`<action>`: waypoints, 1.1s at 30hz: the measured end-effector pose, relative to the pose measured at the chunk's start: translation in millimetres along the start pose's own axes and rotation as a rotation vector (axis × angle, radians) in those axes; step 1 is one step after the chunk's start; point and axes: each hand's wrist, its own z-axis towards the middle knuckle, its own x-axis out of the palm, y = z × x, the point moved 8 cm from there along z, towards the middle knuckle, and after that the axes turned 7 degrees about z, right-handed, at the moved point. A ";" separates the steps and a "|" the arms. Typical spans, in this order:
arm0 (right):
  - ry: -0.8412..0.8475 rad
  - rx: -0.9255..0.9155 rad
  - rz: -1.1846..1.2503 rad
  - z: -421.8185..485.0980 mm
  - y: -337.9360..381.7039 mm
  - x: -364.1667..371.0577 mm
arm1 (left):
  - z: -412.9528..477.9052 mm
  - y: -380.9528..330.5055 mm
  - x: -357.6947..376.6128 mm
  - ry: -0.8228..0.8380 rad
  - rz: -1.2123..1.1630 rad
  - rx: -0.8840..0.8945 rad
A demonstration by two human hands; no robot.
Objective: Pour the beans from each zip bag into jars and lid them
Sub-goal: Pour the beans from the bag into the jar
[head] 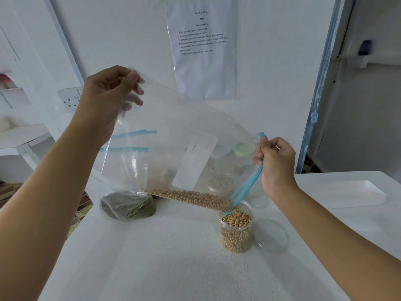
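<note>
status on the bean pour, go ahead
Left hand pinches raised corner of the clear plastic zip bag, right hand its blue zip edge. Tan beans heaped at the mouth, over the nearly full clear plastic jar. Nothing blocking.

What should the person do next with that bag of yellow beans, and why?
Probably lift the left hand a little higher, slowly. A row of beans lies along the zip bag's lower edge, and its blue-zipped mouth, pinched by the right hand, hangs just over the open jar. The jar looks nearly full, so a gentle tilt seems wise.
</note>
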 end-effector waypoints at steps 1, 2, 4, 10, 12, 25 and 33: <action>-0.001 0.000 0.003 0.0 -0.7 -0.1 | 0.2 -0.8 0.0 0.001 -0.002 0.001; 0.000 0.000 0.002 -0.1 -1.4 -0.2 | 0.3 -0.8 -0.1 0.000 -0.003 -0.001; 0.013 0.004 -0.007 -1.0 -2.9 0.8 | 0.4 0.4 -0.4 -0.004 -0.006 -0.005; 0.015 -0.003 -0.035 -1.0 -2.1 0.5 | 2.6 0.4 1.0 0.017 -0.006 0.002; 0.021 -0.005 -0.040 -1.0 -2.3 1.1 | 3.8 0.2 -0.1 0.018 -0.012 0.007; 0.021 0.005 -0.087 1.8 -3.4 -0.3 | 6.7 0.7 2.9 0.032 -0.039 0.014; 0.023 0.011 -0.091 2.2 -2.7 -1.1 | 6.9 1.8 4.4 0.045 -0.042 0.000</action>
